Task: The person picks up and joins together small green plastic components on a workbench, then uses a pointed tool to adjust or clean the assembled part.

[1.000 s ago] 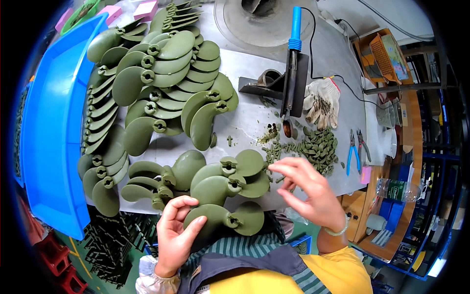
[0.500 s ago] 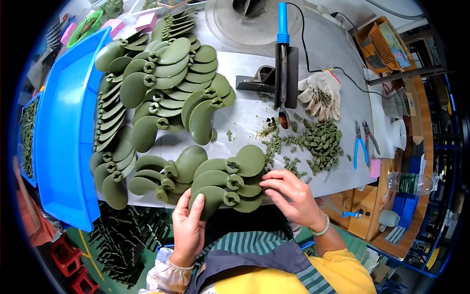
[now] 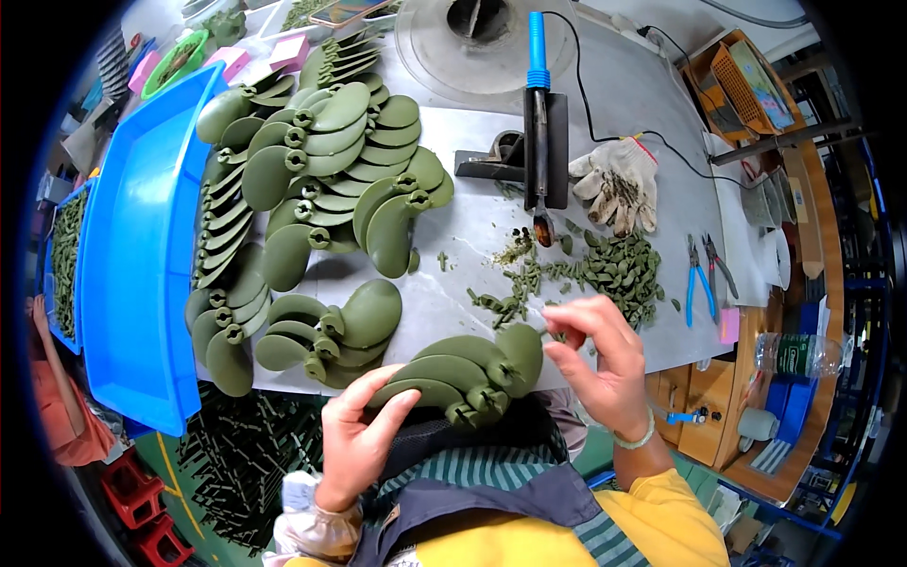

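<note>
My left hand (image 3: 364, 435) grips a stack of olive-green plastic propellers (image 3: 453, 373) by the blades at one end, thumb above. The stack is tilted over the table's near edge, with its slotted hubs turned toward me. Just off the far blade's tip, my right hand (image 3: 600, 364) is curled, with thumb and forefinger drawn together in a pinch. Whatever sits between those fingertips is too small to make out. More propellers (image 3: 331, 331) lie beside the held stack on the left, and a large overlapping pile of propellers (image 3: 331, 161) spreads behind them.
A blue-handled hot tool (image 3: 539, 113) rests on a dark metal stand (image 3: 491, 165), its cord running right. Green scraps (image 3: 619, 269), a soiled glove (image 3: 616, 184) and pliers (image 3: 699, 283) lie on the right. A blue bin (image 3: 142, 255) stands left. A bottle (image 3: 794, 354) is far right.
My left hand has tipped the propeller stack so its hubs face me and moved it slightly right and nearer. My right hand has lifted a little away to the right of the blade's edge.
</note>
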A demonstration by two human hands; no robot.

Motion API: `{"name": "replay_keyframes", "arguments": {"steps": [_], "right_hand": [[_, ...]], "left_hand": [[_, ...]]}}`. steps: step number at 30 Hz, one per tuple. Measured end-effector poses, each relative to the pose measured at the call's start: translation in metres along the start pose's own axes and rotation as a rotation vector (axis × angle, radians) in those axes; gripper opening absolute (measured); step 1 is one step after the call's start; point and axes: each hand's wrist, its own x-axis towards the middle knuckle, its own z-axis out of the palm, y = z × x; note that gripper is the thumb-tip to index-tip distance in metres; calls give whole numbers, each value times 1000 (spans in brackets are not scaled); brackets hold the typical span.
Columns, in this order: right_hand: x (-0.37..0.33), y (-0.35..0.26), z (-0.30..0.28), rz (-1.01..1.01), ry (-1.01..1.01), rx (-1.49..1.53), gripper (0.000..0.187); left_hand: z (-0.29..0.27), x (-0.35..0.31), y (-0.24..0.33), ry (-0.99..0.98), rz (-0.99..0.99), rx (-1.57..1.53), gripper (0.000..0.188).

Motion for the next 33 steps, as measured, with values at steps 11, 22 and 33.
{"name": "replay_keyframes", "arguments": {"steps": [11,22,33], "right_hand": [[38,-3,-11,177,-799,199,29],[-9,18,12,805,-196,859,24],[-20,17,44,869,-156,1040,30]], "left_hand": [[25,58,46,-514,210,301,24],[-5,32,20,-135,138,72,42],[-39,-23,3,-283,0,134,95]]}}
